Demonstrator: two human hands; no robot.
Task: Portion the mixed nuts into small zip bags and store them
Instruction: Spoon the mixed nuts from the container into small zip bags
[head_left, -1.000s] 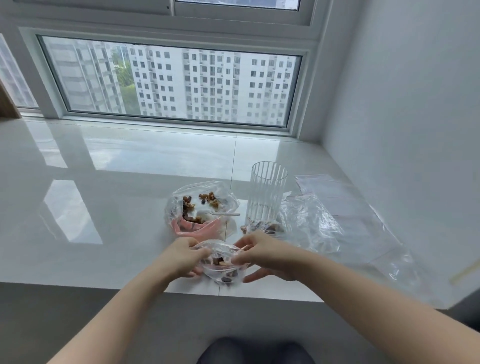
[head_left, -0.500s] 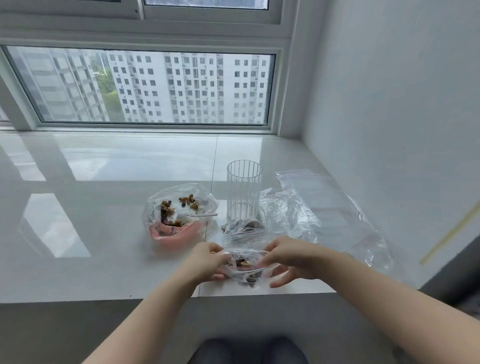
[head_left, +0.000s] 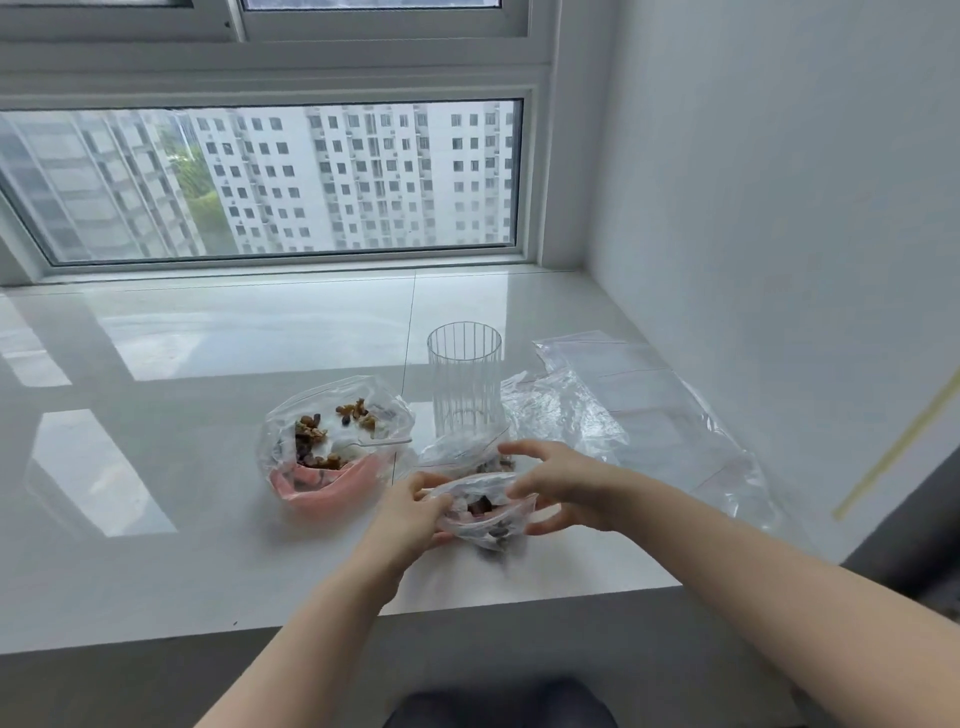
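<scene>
You are looking at a glossy white desk (head_left: 218, 519) reflecting daylight from a wide window (head_left: 260, 176) with a white frame, pale apartment towers (head_left: 363, 171) showing beyond; a plain white wall (head_left: 779, 182) is rising on the right.

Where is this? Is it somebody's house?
Probably a high-up flat. A wide stone ledge sits under a big window facing tall apartment blocks, and a bag of nuts lies on the ledge.

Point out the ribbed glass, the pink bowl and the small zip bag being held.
ribbed glass (head_left: 464, 384): head view, middle of its wall.
pink bowl (head_left: 332, 480): head view, front rim.
small zip bag (head_left: 485, 512): head view, its middle.
</scene>
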